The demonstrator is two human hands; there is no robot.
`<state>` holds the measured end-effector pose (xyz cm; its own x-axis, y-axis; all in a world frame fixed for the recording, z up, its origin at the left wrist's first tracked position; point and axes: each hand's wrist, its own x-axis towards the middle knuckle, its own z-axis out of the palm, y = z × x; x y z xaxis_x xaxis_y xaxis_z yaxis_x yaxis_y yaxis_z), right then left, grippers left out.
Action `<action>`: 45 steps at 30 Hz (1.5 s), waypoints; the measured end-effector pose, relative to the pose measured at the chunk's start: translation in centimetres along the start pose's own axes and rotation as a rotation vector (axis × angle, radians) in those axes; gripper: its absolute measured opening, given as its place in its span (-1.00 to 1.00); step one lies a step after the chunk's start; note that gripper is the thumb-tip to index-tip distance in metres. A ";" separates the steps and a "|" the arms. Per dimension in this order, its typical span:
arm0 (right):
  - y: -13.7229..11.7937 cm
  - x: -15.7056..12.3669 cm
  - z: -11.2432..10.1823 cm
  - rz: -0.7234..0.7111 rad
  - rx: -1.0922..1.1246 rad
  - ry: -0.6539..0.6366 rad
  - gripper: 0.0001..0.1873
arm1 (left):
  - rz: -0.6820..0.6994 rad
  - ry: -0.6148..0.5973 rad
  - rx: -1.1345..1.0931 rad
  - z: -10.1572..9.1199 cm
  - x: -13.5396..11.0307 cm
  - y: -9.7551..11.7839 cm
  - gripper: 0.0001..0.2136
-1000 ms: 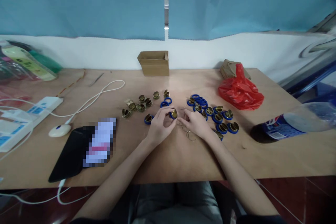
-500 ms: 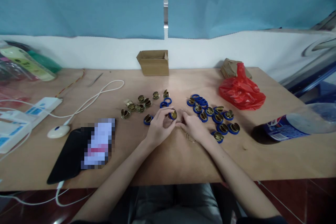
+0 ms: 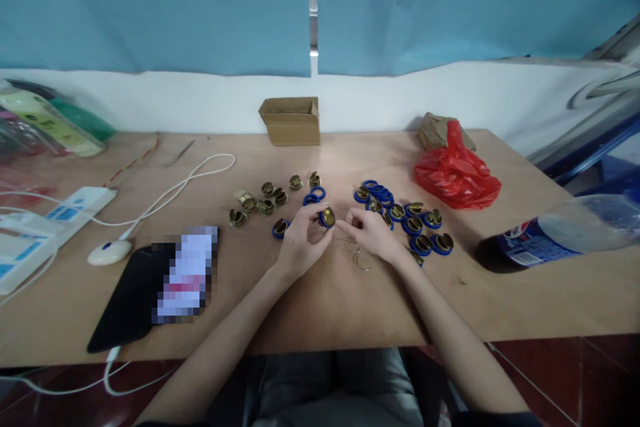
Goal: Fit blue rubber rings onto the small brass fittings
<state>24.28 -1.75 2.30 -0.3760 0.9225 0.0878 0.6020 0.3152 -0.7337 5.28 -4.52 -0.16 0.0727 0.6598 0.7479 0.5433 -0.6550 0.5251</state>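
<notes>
Pinching brass cap, left hand clamped; right hand pinch contents unclear, wire rings half-hidden.

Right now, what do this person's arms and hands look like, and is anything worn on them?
Both forearms are bare up to the bottom edge of the picture: no sleeves show. The left hand and right hand wear no gloves, and no watch, ring or bracelet can be made out. Grey trousers show below the table edge.

Brass caps with blue rings on tan table; red bag; brown box; white mouse; teal curtain.
</notes>
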 end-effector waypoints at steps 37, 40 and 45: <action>-0.7 0.3 1.1 -0.018 0.604 -0.111 -0.53 | -0.046 -0.084 -0.074 0.4 -1.1 -0.2 -0.50; -0.4 0.4 1.0 -0.139 0.446 -0.012 -0.58 | -0.040 -0.085 -0.090 0.5 -1.1 -0.3 -0.50; -0.2 0.4 0.8 -0.201 0.388 0.038 -0.65 | -0.010 -0.105 -0.061 0.4 -1.1 -0.3 -0.49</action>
<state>23.39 -1.60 1.96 -0.4283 0.8612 0.2738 0.2077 0.3887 -0.8976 5.41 -4.92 -1.28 0.1561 0.6995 0.6974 0.4927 -0.6670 0.5588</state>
